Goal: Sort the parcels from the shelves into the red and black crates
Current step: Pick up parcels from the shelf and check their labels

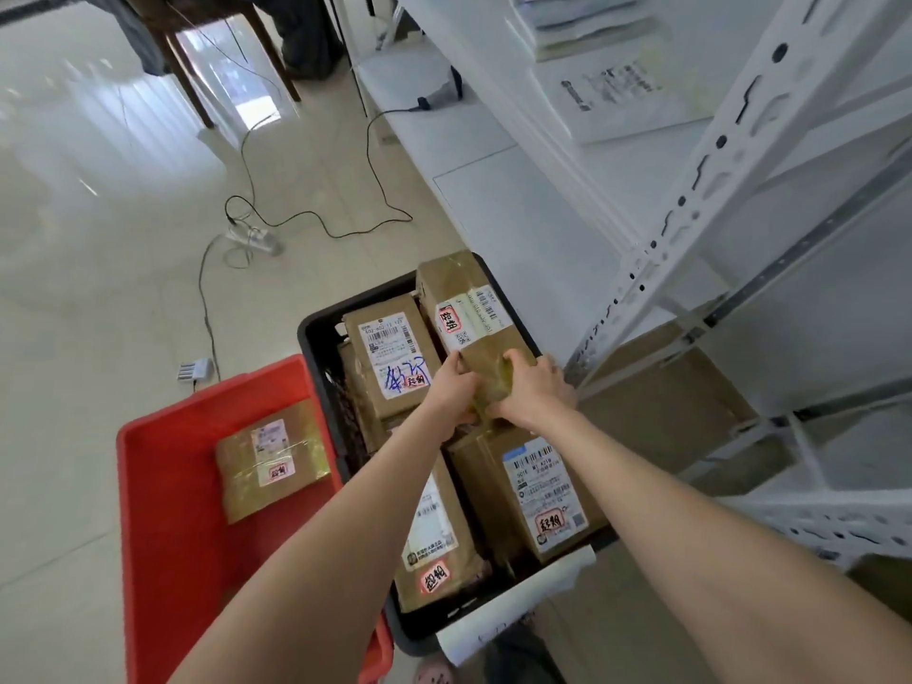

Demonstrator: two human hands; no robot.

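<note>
Both left hand [456,387] and right hand [535,393] fingers grasp parcel [471,313] near end; long axis points away.

I read "502-602" on the white label [384,333] of the back-left parcel [375,402] in the black crate [316,328]; blue scrawl [402,375] under it, illegible. On the front-right parcel [481,481] the label starts "501E". Red-bordered sticker [450,318] on the held parcel [444,278]: two Chinese characters, unsure which. Remaining print too small.

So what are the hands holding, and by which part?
The left hand and right hand grip the brown taped cardboard parcel by its near end, over the black plastic crate.
</note>
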